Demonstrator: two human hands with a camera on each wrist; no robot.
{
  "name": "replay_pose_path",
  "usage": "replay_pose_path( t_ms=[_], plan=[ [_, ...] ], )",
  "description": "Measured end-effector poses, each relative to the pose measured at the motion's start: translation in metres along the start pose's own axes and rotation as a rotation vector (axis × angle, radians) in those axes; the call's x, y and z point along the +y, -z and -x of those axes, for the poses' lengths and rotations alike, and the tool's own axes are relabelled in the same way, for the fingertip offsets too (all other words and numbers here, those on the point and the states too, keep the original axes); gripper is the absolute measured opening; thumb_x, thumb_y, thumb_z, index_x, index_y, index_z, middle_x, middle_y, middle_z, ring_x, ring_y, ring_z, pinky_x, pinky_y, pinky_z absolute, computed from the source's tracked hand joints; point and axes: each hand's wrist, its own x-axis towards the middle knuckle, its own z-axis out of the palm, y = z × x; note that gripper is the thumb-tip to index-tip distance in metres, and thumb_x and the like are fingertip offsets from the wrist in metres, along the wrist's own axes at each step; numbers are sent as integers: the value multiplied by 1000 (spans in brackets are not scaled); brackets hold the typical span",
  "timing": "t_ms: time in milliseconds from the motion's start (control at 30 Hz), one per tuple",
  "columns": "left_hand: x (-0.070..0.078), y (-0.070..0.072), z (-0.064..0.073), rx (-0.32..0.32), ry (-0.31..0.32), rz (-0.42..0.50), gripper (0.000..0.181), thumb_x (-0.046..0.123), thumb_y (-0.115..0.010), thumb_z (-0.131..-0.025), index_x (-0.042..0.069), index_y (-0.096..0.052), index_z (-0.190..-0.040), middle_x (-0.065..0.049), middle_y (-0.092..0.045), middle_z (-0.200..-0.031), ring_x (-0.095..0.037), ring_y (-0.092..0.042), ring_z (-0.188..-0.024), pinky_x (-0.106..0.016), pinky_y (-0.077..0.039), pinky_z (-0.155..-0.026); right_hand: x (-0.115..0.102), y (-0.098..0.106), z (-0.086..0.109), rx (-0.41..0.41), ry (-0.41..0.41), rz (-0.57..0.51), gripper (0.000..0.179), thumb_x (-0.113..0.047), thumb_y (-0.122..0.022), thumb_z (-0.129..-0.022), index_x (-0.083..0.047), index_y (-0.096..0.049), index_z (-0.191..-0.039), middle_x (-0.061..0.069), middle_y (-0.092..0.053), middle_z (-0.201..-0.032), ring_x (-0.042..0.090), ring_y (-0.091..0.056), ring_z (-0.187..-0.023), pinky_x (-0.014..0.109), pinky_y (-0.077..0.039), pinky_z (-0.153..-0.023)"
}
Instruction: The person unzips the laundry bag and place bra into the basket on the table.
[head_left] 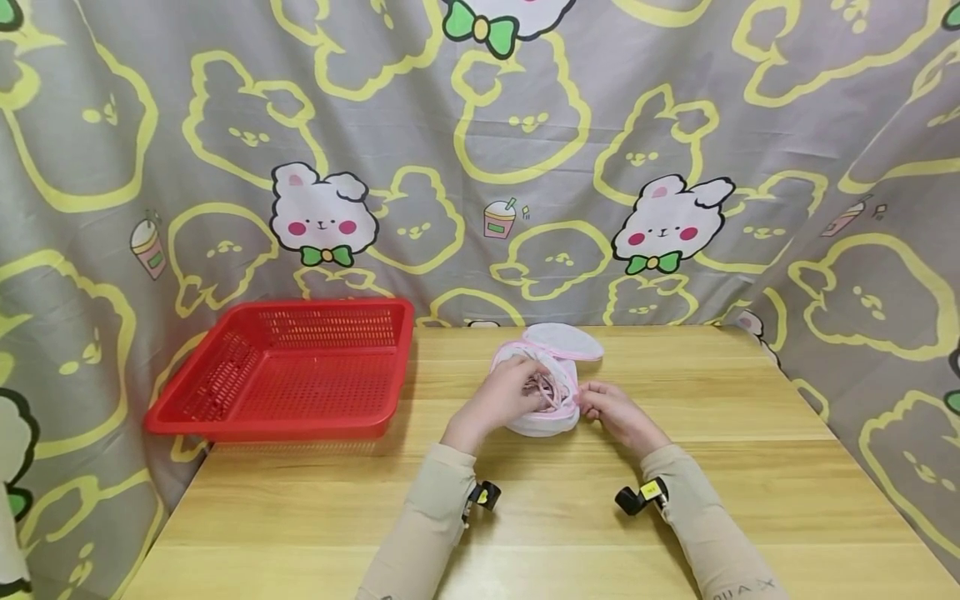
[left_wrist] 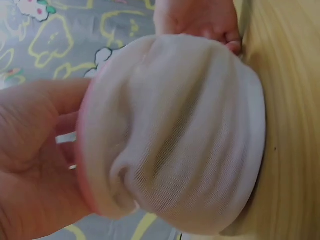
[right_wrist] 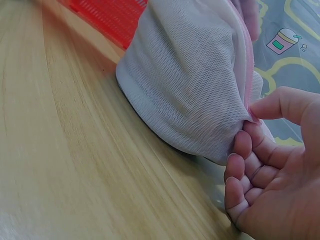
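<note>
A white mesh laundry bag [head_left: 542, 427] with a pink zip edge stands on the table, its round lid [head_left: 562, 342] folded back. Inside lies a bundle of thin pinkish-brown straps or cords [head_left: 551, 392]; its exact kind cannot be made out. My left hand [head_left: 504, 393] reaches over the rim into the bag, fingers against the bundle, the fingertips hidden. In the left wrist view the mesh wall covers those fingers. At the bag's right side, my right hand [right_wrist: 272, 160] pinches the pink edge between thumb and forefinger, its other fingers curled.
A red perforated plastic basket [head_left: 281, 432] stands on the left part of the wooden table [head_left: 555, 517]. Behind and at both sides hangs a grey curtain [head_left: 420, 125] with cartoon prints. Small black wrist cameras are strapped over the beige sleeves [head_left: 427, 508].
</note>
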Motion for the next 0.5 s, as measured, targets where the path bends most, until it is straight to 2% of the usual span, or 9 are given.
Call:
replay_pose_path(
  t_ms=[100, 233, 367, 500],
  plan=[
    [-7, 2, 0, -108, -10, 15, 47, 14, -74, -83, 11, -60, -128, -8, -59, -128, -22, -53, -123, -36, -42, -108, 0, 0, 0, -6, -1, 8, 17, 1, -50, -90, -14, -58, -84, -9, -55, -71, 4, -50, -68, 16, -42, -63],
    [-13, 8, 2, -195, -32, 21, 62, 7, -76, -78, 11, -54, -136, -10, -52, -141, -26, -45, -132, -40, -38, -112, 0, 0, -1, -3, -6, 10, 17, 1, -51, -89, -13, -58, -84, -8, -54, -71, 4, -49, -68, 16, -42, -63],
    [-15, 12, 5, -241, -33, 5, 77, 1, -77, -69, 13, -51, -140, -14, -44, -147, -31, -39, -137, -44, -36, -113, 1, 1, -1, -7, -2, 15, 17, 2, -51, -90, -13, -58, -84, -9, -54, -71, 3, -49, -68, 16, -41, -63],
    [-16, 12, 7, -255, -1, -11, 83, -2, -77, -68, 16, -47, -143, -14, -41, -149, -31, -36, -139, -44, -35, -114, 1, 0, -1, -4, 3, 23, 16, 0, -52, -89, -13, -58, -85, -10, -53, -69, 3, -49, -67, 17, -42, -63]
  ],
)
